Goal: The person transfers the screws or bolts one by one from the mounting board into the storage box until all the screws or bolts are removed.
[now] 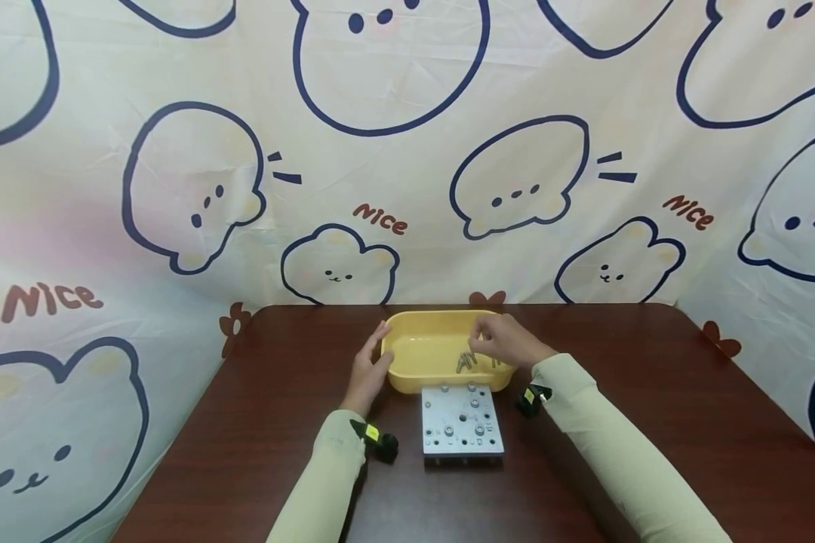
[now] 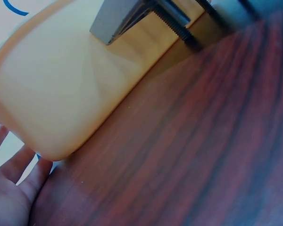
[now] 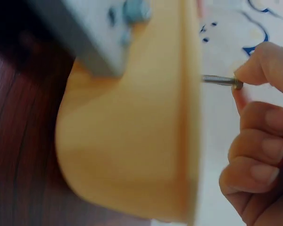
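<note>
A yellow plastic tray (image 1: 407, 381) stands on the table with several loose metal screws (image 1: 463, 363) in its right half. My left hand (image 1: 369, 371) rests against the tray's left end; in the left wrist view its fingers (image 2: 18, 162) lie fairly straight along the outer wall. Over the tray's right part, my right hand (image 1: 509, 339) pinches a screw (image 3: 220, 80) by its head between thumb and index finger, its other fingers curled. A silver metal plate (image 1: 458, 434) with holes lies just in front of the tray, with several screws standing in it.
The dark red-brown wooden table (image 1: 258, 422) extends to both sides of the tray. Behind it hangs a pale cloth (image 1: 421, 173) printed with cartoon bears. Black wrist cameras (image 1: 382, 445) are strapped over both light sleeves. Threaded screw ends (image 2: 172, 23) stick out beneath the plate.
</note>
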Demonstrator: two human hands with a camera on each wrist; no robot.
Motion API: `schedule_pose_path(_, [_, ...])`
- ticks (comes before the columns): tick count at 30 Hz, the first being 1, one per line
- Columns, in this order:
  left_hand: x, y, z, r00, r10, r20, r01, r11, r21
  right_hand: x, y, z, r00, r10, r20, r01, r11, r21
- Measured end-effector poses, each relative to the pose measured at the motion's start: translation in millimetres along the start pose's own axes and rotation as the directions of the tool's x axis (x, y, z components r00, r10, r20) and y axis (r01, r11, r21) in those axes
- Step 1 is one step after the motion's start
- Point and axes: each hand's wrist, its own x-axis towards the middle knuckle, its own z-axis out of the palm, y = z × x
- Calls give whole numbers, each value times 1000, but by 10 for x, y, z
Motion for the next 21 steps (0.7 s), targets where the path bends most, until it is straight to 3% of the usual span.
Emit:
schedule_pose_path(8, [3, -4, 8, 1000, -12, -2, 12, 1000, -3, 146, 162, 47, 996, 75, -51, -79, 992, -94])
schedule_pose_path(21, [11, 6, 6, 1000, -20, 1, 20, 1000, 15, 233, 221, 250, 973, 225, -44, -229, 948, -219])
